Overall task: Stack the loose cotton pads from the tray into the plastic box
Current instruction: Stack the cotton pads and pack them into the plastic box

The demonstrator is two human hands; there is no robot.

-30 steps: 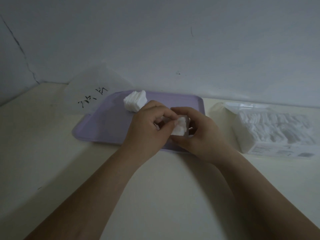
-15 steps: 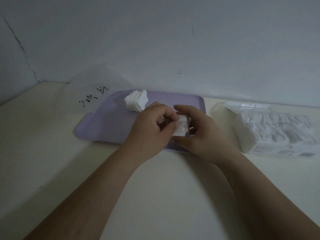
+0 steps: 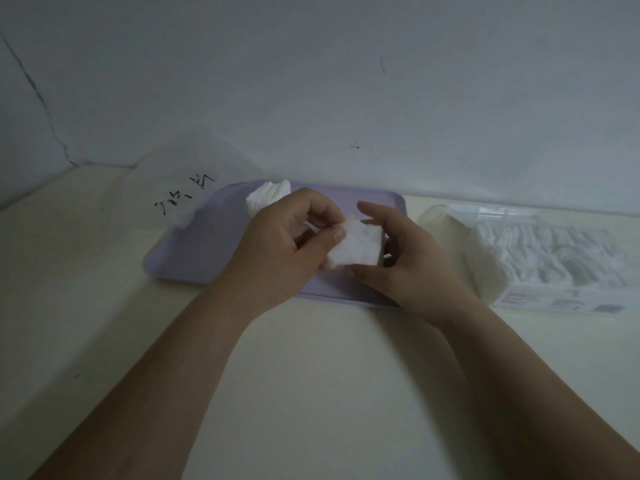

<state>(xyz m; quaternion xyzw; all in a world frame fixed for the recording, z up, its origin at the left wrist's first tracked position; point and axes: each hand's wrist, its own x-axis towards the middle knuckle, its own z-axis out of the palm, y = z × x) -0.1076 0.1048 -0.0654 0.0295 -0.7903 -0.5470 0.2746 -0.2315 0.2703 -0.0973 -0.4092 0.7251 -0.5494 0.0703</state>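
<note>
Both hands meet over the lilac tray point(image 3: 194, 251) and hold a small stack of white cotton pads point(image 3: 356, 245) between them. My left hand point(image 3: 284, 251) pinches the stack's left edge with thumb and fingers. My right hand point(image 3: 408, 261) cups it from the right and below, index finger raised above it. A second pile of loose pads point(image 3: 268, 195) lies at the tray's far left corner, partly hidden by my left hand. The clear plastic box point(image 3: 554, 268), packed with pads, stands to the right of the tray with its lid open at the back.
A sheet of white paper with black handwriting point(image 3: 183, 195) leans against the wall behind the tray's left end. The wall runs close behind the tray and box. The cream tabletop point(image 3: 311, 375) stretches toward me under my forearms.
The stack has turned so its flat white face shows more fully, and my right index finger has lifted off it. Both hands stay over the tray.
</note>
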